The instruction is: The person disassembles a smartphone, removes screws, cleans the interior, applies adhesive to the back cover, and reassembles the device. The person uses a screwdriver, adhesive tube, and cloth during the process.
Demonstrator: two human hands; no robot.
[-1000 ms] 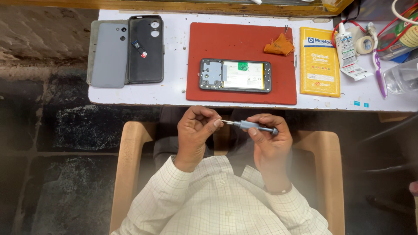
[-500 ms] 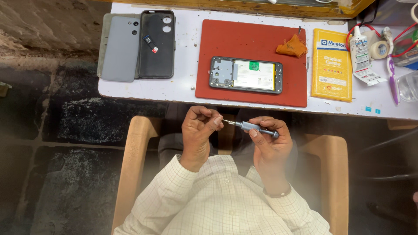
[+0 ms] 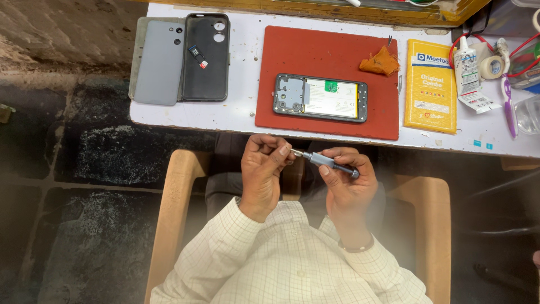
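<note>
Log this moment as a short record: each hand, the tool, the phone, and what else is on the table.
left hand: fingertips pinch the screwdriver's tip
right hand: grips the handle
tool: grey precision screwdriver, held level above the lap
phone: opened phone, back off, lying flat on red mat
left of mat: grey back cover, black case
right of mat: yellow packet, glue tube, tape roll

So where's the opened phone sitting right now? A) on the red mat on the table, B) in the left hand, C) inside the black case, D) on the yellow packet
A: the opened phone lies flat on the red mat, apart from both hands; the right hand holds a small screwdriver and the left hand pinches at its tip.
</note>
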